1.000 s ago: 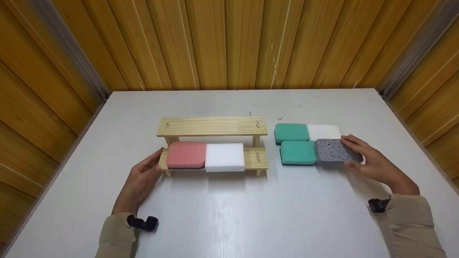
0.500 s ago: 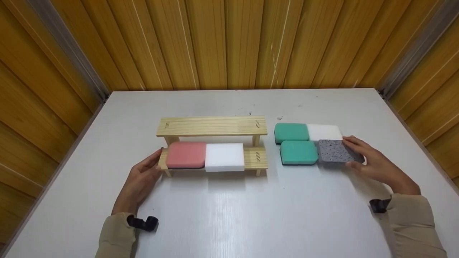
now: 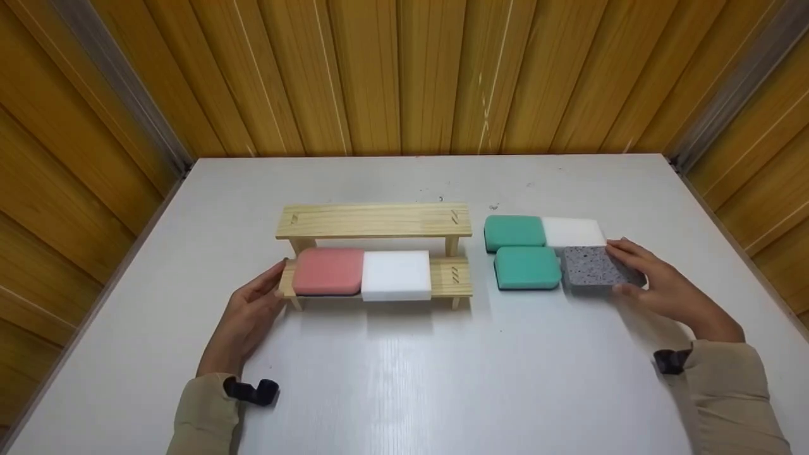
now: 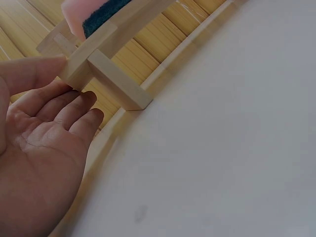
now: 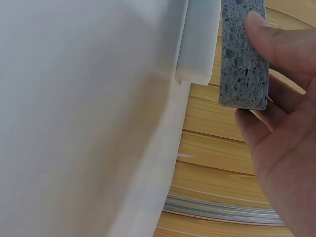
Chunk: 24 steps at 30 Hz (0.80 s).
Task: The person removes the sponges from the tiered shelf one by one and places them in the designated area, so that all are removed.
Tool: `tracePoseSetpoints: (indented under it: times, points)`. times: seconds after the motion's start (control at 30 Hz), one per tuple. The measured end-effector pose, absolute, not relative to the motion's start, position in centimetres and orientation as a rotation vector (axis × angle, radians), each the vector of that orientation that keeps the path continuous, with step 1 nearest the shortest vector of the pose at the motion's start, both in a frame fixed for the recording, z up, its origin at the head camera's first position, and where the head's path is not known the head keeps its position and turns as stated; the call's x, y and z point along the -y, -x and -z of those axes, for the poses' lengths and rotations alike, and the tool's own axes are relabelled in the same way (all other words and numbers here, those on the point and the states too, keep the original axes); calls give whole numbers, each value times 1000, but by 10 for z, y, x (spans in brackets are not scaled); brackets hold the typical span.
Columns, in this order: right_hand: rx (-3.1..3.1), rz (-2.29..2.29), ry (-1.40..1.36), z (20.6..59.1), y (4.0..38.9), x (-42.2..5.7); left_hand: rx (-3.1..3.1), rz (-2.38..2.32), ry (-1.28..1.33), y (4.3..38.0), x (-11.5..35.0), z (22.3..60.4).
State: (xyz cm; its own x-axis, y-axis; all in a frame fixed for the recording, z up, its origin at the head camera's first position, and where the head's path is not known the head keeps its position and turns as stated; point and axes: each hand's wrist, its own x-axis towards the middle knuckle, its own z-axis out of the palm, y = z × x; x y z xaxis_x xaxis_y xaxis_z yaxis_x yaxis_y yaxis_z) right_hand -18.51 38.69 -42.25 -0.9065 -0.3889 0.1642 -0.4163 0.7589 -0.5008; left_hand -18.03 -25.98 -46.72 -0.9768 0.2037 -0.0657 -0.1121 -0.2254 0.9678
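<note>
A two-tier wooden rack (image 3: 374,221) stands on the white table, with a pink sponge (image 3: 328,272) and a white sponge (image 3: 395,275) side by side on its lower step. The thumb and fingertips of my left hand (image 3: 249,316) pinch the left end of that step; the thumb shows on the board's edge in the left wrist view. To the right, my right hand (image 3: 670,291) grips a grey speckled sponge (image 3: 594,266) between thumb and fingers. In the right wrist view the pitted grey sponge (image 5: 242,59) is held apart from the table surface.
Two green sponges (image 3: 528,268) with dark undersides lie right of the rack, one behind the other. Another white sponge (image 3: 575,232) sits behind the grey one, beside the rear green sponge. Yellow wood-look panels (image 3: 430,76) wall the table (image 3: 404,379) at the back and sides.
The grey sponge has shifted slightly right with my right hand, widening the gap from the front green sponge. My left hand and the rack keep their places.
</note>
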Motion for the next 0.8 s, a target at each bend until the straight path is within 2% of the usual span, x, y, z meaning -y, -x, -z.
tracePoseSetpoints:
  times: [0.8]
  points:
    - [2981,-872,-642,424,187,-378,-1809,-2319,-139,180,260,467]
